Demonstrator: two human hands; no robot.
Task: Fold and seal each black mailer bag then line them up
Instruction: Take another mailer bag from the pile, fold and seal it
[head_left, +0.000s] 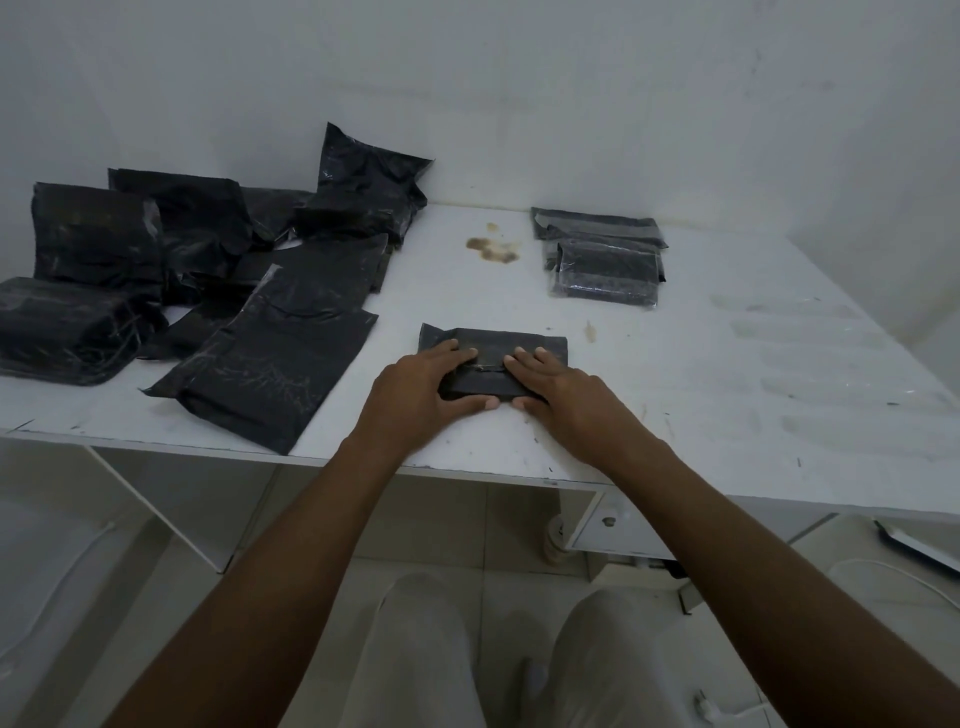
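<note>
Fingers (462, 356) of the left hand (426, 387) and of the right hand (566, 389) lie almost straight on top of the folded bag (498, 336) and press it flat on the table (675, 415). Both thumbs touch its near edge. The fingertips nearly meet over the middle of the bag. Left of the fingers lies a pile (270, 364) of loose black bags. Beyond the fingers is a brown stain (491, 249), and to the right of it a small stack (602, 260) of folded bags.
</note>
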